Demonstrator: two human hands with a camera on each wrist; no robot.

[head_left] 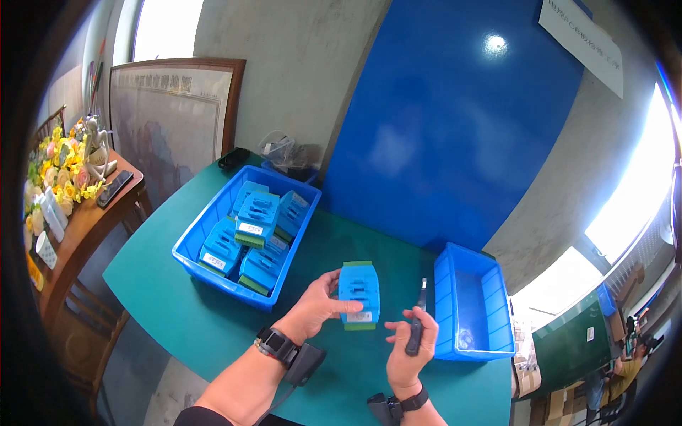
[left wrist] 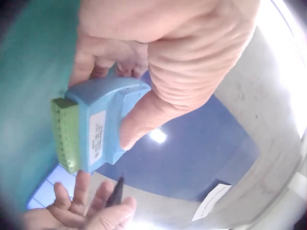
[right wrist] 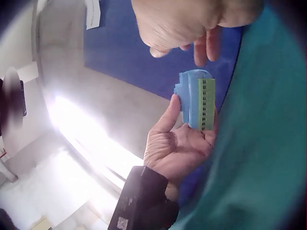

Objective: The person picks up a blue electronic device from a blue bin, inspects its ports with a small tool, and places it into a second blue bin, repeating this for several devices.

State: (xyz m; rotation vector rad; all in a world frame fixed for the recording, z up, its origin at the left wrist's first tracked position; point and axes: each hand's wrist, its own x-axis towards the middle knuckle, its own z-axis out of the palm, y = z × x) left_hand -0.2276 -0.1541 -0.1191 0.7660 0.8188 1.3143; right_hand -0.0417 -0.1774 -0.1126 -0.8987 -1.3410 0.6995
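Observation:
A light-blue electronic module (head_left: 359,287) with green terminal blocks at both ends is gripped by my left hand (head_left: 312,309). The thumb lies across its front near a white label, and the other fingers are behind it. Close to its right, my right hand (head_left: 406,355) holds a slim tool (head_left: 414,337) with a dark handle and a narrow metal end that points away from me; its exact kind I cannot tell. In the left wrist view, the fingertips of the right hand (left wrist: 72,211) appear just below the module's green block (left wrist: 67,136).
At the left of the green table (head_left: 170,312), a blue bin (head_left: 186,259) holds several similar modules (head_left: 257,213). Another blue bin (head_left: 474,351) stands at the right, beside the right hand. A blue panel (head_left: 455,121) rises behind the table. Cables (head_left: 283,150) lie at the back corner.

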